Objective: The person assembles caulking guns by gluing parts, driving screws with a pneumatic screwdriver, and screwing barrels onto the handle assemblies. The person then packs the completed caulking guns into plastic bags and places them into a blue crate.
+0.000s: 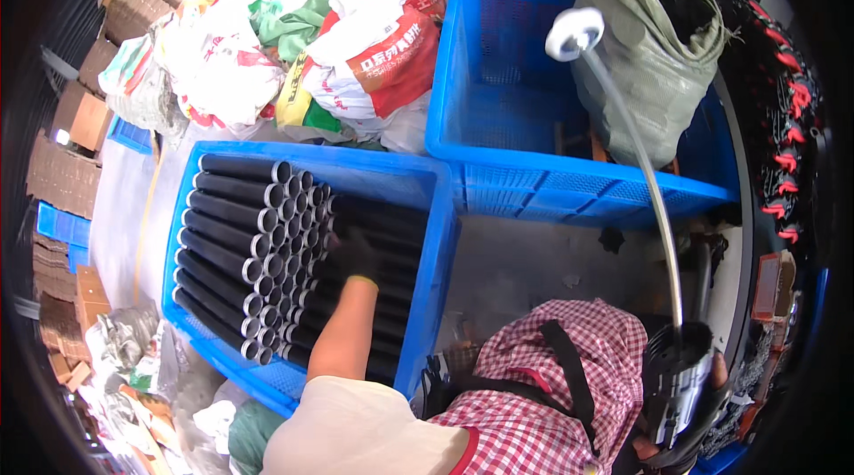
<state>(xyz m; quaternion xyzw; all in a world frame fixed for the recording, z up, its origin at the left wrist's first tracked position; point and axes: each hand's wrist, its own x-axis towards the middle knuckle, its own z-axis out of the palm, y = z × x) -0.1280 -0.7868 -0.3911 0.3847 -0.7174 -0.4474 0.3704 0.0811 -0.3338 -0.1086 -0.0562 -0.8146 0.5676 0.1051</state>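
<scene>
My left hand, in a dark glove, reaches down into a blue crate among black tubes with silvery ring ends. Its fingers are blurred against the dark tubes, so I cannot see whether it grips one. At the lower right, my right hand is closed around a shiny black-and-silver cylinder with an open top. A long pale rod rises out of this cylinder, leaning left, and ends in a white round knob above the second crate.
Another blue crate stands beyond, with a grey-green woven sack slumped inside. Stuffed white and red sacks lie behind the tube crate. Stacked cardboard lines the left. Black-and-red parts hang or lie along the right.
</scene>
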